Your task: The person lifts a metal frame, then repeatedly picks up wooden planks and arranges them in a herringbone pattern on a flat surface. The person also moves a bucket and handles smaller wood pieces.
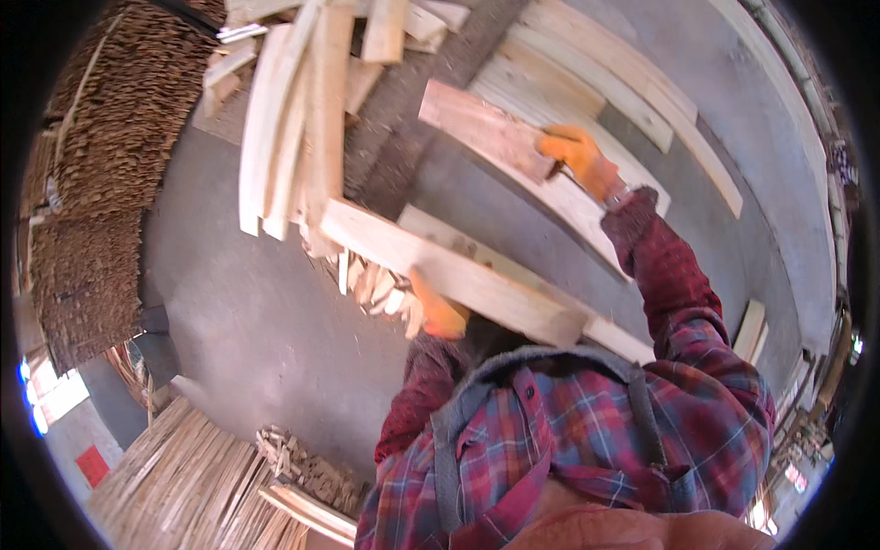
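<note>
My left hand [440, 311], in an orange work glove, grips a pale wooden plank [447, 271] from its left edge. That plank runs slantwise in front of my chest, and most of the fingers are hidden beneath it. Farther out to the right, my right hand [574, 155], gloved the same way, has hold of the near end of a reddish-brown board [481, 127]. A long pale board [584, 223] lies along and partly under the reddish one. Behind the left-hand plank another plank [447, 230] shows in part.
Pale boards [295, 130] are piled at the upper left, with wood offcuts [375, 285] below them. More boards [598, 82] lie on the concrete floor at the upper right. Stacked wood strips [103, 137] rise at far left. Long slats [185, 481] and scraps [309, 464] lie at lower left.
</note>
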Available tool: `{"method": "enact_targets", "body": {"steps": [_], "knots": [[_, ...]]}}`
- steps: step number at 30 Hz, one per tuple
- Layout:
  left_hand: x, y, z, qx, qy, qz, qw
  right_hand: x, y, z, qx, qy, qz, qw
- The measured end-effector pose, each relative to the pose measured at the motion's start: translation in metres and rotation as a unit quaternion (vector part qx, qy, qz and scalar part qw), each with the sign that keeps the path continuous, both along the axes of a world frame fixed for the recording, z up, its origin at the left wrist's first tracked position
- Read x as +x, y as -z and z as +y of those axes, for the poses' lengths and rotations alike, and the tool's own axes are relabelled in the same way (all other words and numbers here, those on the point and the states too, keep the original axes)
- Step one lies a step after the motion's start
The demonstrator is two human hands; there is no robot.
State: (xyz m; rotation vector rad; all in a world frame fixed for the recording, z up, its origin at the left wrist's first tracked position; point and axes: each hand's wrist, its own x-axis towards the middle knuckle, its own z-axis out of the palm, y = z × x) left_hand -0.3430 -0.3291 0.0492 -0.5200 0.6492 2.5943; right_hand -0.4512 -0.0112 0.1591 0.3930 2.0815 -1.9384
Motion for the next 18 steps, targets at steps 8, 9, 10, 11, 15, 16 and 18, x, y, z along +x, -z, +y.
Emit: {"method": "enact_targets", "body": {"steps": [8,9,10,11,15,16,18], "knots": [[0.005,-0.034,0.008,-0.094,0.011,-0.038,0.995,0.19,0.071,-0.017,-0.082,0.203,-0.107,0.97],[0.008,-0.031,0.005,-0.109,0.018,-0.012,0.994,0.192,0.069,-0.016,-0.028,0.18,-0.105,0.978],[0.012,-0.028,0.001,-0.063,0.025,0.008,0.998,0.196,0.067,-0.013,0.028,0.157,-0.104,0.982],[0.02,-0.026,-0.003,-0.054,0.026,0.006,0.998,0.2,0.067,-0.011,0.083,0.133,-0.103,0.982],[0.051,-0.025,-0.012,0.049,-0.001,0.005,0.999,0.215,0.072,0.007,0.197,0.033,-0.108,0.974],[0.059,-0.025,-0.014,0.07,-0.008,0.012,0.997,0.215,0.063,0.003,0.305,-0.002,-0.071,0.95],[0.077,-0.031,-0.017,-0.002,-0.029,0.003,1.0,0.194,0.038,-0.005,0.368,-0.076,-0.008,0.927]]}}
